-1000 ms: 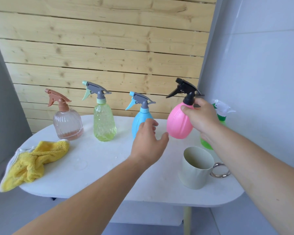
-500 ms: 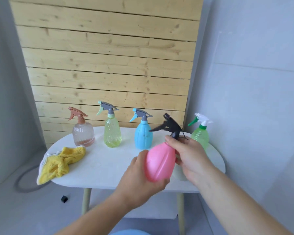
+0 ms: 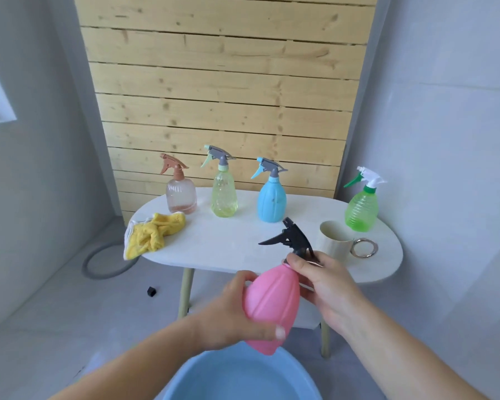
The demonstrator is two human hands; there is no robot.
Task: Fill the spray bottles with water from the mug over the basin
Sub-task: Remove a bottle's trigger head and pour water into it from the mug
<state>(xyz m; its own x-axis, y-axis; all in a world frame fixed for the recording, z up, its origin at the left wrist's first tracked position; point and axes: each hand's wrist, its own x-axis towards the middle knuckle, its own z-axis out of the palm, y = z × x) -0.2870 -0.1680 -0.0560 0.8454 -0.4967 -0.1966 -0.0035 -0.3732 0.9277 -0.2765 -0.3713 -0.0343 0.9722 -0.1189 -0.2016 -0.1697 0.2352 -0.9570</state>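
I hold a pink spray bottle (image 3: pixel 273 301) with a black trigger head above a light blue basin (image 3: pixel 237 379) at the bottom edge. My left hand (image 3: pixel 234 310) grips the bottle's body from the left. My right hand (image 3: pixel 325 284) pinches its neck just under the black head. A cream mug (image 3: pixel 334 241) with a metal ring handle stands on the white table (image 3: pixel 231 243). Behind it stand a brown-topped clear bottle (image 3: pixel 181 192), a yellow-green bottle (image 3: pixel 224 194), a blue bottle (image 3: pixel 272 200) and a green bottle (image 3: pixel 361 209).
A yellow cloth (image 3: pixel 152 235) hangs over the table's left end. A grey hose loop (image 3: pixel 104 264) and a small black cap (image 3: pixel 151 291) lie on the floor to the left. A wooden slat wall backs the table; a grey wall is close on the right.
I lifted the pink bottle off the table and drew it back and down toward me. My left hand closed round its body. The basin has come into view below.
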